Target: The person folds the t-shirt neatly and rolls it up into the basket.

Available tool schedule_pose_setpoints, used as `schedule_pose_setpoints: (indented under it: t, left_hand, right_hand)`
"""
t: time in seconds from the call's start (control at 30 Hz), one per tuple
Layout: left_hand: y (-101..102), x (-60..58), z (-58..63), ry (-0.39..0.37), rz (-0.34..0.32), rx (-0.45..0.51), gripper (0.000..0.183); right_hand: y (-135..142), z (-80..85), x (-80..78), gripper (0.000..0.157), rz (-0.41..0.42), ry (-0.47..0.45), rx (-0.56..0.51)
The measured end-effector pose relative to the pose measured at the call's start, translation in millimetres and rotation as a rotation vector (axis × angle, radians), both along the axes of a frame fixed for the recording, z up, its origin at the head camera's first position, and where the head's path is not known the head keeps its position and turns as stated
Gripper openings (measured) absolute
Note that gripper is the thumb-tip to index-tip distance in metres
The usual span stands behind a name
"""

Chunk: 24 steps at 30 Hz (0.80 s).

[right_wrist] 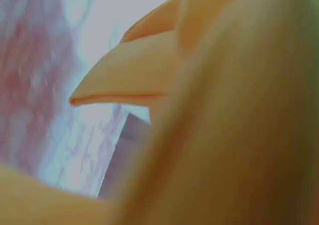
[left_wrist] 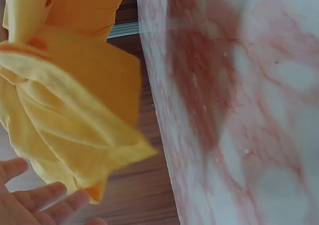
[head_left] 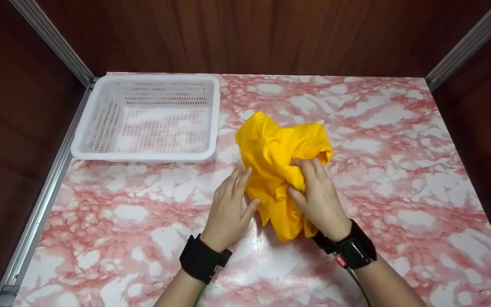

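Observation:
A crumpled yellow cloth [head_left: 267, 149] hangs in loose folds above the table, with a hemmed opening at its right end. My right hand [head_left: 320, 200] pinches a bunched fold near its middle between thumb and fingers. At the cloth's left edge is my left hand [head_left: 228, 207], its fingers extended and spread. In the left wrist view, the cloth [left_wrist: 75, 100] hangs down with a pointed corner, and the left fingers [left_wrist: 42, 195] lie beside its lower end. Cloth [right_wrist: 239, 115] fills most of the right wrist view and hides the right fingers there.
A white perforated plastic basket [head_left: 213, 123] stands at the back left of the red-and-white marbled table [head_left: 399, 213], with nothing in it. Dark wood panels [head_left: 271, 38] enclose the back and sides, with metal rails [head_left: 53, 170] at the corners.

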<state>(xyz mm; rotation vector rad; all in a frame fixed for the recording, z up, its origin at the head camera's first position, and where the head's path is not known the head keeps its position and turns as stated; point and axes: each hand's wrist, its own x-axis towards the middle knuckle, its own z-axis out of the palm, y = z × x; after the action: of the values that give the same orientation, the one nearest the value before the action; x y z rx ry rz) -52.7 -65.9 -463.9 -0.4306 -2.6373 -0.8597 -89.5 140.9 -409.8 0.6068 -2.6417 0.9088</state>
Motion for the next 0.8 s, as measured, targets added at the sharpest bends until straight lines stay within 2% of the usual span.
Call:
schedule_pose_setpoints:
  t: [0.1,0.17,0.3,0.43,0.6,0.8]
  left_hand:
    - [-5.7,3.2,-9.3,-0.050,0.020,-0.031,0.067]
    - [-9.8,4.4,-17.2,-0.090,0.032,-0.057,0.069]
    - [-17.2,5.9,-31.3,-0.188,0.036,-0.124,0.078]
    - [-18.4,3.9,-37.2,-0.262,0.034,-0.187,0.088]
    - [-6.0,-5.6,-26.8,-0.262,0.043,-0.232,0.091]
    - [27.3,-29.2,-3.1,-0.226,-0.004,-0.282,0.076]
  right_hand:
    - [4.7,-11.9,3.6,0.064,0.020,-0.046,0.069]
    - [15.6,-19.9,3.0,0.068,-0.005,-0.101,0.083]
    - [45.9,-33.6,0.3,0.063,-0.086,-0.223,0.072]
    - [66.4,-44.5,-1.2,0.064,-0.101,-0.335,0.117]
    - [67.7,-54.7,-6.2,0.066,-0.082,-0.398,0.176]
    - [54.3,-63.3,-19.3,0.063,-0.093,-0.354,0.220]
